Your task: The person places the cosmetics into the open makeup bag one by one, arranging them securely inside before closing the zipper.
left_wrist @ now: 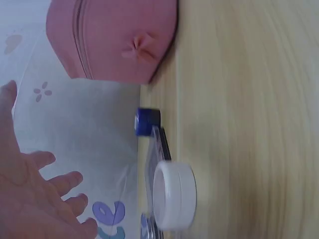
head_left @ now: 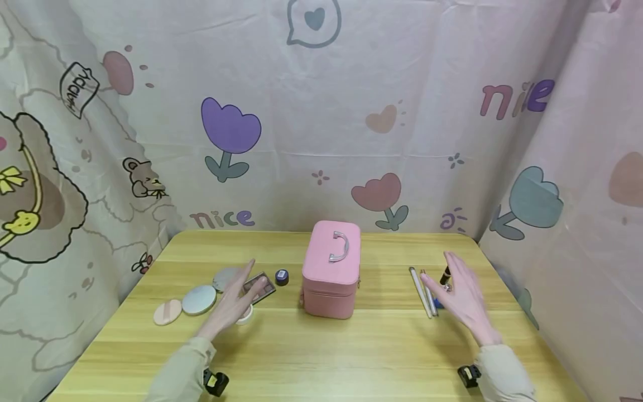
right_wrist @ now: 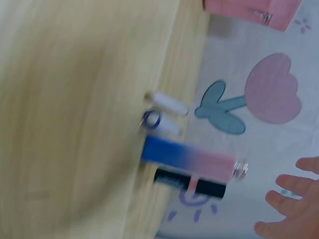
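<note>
My left hand (head_left: 230,306) is held above the left side of the table with its fingers spread, touching nothing. Under and around it lie an eyeshadow palette (head_left: 265,289), a white round jar (left_wrist: 172,196), a silvery round compact (head_left: 199,300) and a powder puff (head_left: 167,312). My right hand (head_left: 464,298), fingers extended and holding nothing, hovers over slim pencils (head_left: 419,290), a blue-and-pink tube (right_wrist: 189,158) and a black lipstick-like stick (right_wrist: 172,178). Between the hands stands a closed pink cosmetic case (head_left: 329,298) with a silver handle on its lid.
A small dark blue jar (head_left: 282,277) stands left of the case. Another round greyish item (head_left: 223,278) is partly hidden by the left hand. Printed curtains (head_left: 301,111) hang behind and beside the wooden table (head_left: 311,357).
</note>
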`<state>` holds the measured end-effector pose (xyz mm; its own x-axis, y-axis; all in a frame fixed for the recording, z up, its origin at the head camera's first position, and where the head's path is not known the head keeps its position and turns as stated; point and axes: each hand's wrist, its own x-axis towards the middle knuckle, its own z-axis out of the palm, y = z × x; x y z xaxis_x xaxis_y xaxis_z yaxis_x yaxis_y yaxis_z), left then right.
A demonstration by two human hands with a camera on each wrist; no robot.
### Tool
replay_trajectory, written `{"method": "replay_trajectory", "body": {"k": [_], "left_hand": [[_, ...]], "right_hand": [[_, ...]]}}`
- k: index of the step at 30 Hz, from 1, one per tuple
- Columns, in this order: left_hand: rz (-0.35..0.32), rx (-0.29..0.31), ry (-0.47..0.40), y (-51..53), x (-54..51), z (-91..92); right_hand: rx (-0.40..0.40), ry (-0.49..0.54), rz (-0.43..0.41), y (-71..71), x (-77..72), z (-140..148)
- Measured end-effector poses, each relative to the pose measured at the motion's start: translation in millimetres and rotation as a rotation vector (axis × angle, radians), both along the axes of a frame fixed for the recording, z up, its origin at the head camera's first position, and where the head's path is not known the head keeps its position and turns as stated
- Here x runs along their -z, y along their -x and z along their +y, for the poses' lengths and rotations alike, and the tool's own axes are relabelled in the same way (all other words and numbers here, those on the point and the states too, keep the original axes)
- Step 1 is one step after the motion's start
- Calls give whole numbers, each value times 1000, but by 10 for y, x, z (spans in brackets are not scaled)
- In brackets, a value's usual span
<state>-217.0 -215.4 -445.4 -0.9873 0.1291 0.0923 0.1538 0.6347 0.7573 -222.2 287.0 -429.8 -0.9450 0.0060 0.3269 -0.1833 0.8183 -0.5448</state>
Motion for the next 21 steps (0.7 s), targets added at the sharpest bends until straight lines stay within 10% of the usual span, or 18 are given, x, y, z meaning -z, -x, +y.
{"method": "replay_trajectory", "body": {"k": [10, 21], "left_hand": [[-122, 58, -382, 97, -79, 322], [-126, 19, -505, 127, -53, 725]], "right_hand": [[-22, 199, 9, 92, -112, -434], [-180, 444, -78, 186, -29, -1019]]}}
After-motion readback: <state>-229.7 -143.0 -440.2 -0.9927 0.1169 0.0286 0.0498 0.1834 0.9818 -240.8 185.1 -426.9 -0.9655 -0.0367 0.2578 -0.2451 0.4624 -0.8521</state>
